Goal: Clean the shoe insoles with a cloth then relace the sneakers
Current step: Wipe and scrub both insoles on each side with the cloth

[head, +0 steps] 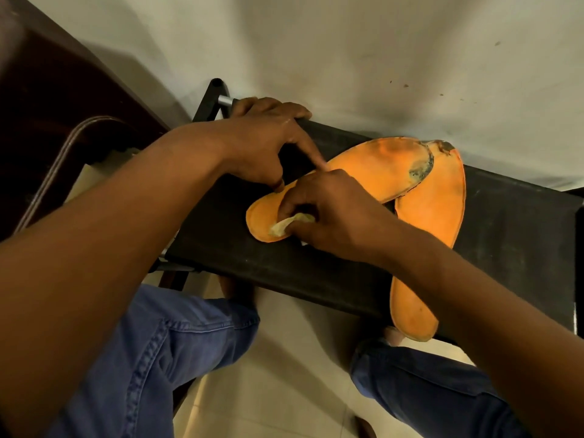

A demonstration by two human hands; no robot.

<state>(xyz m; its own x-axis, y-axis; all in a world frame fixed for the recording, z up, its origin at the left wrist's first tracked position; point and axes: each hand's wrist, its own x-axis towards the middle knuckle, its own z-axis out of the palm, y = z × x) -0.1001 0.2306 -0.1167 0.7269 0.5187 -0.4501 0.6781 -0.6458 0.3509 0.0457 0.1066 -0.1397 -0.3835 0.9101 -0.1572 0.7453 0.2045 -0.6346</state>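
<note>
Two orange insoles lie crossed on a black bench [316,273]. The upper insole [379,165] has a dark dirty patch near its toe and its heel end points left. The lower insole [433,216] runs under it toward the bench's near edge. My right hand [328,213] is bunched around a pale yellowish cloth [286,224] and presses it on the heel of the upper insole. My left hand [265,147] rests on the bench with its fingertips pinning that insole's edge. No sneakers or laces are in view.
A white wall [347,42] stands right behind the bench. A dark wooden piece of furniture [57,99] fills the left side. My knees in blue jeans [177,352] sit below the bench over a pale tiled floor [284,374].
</note>
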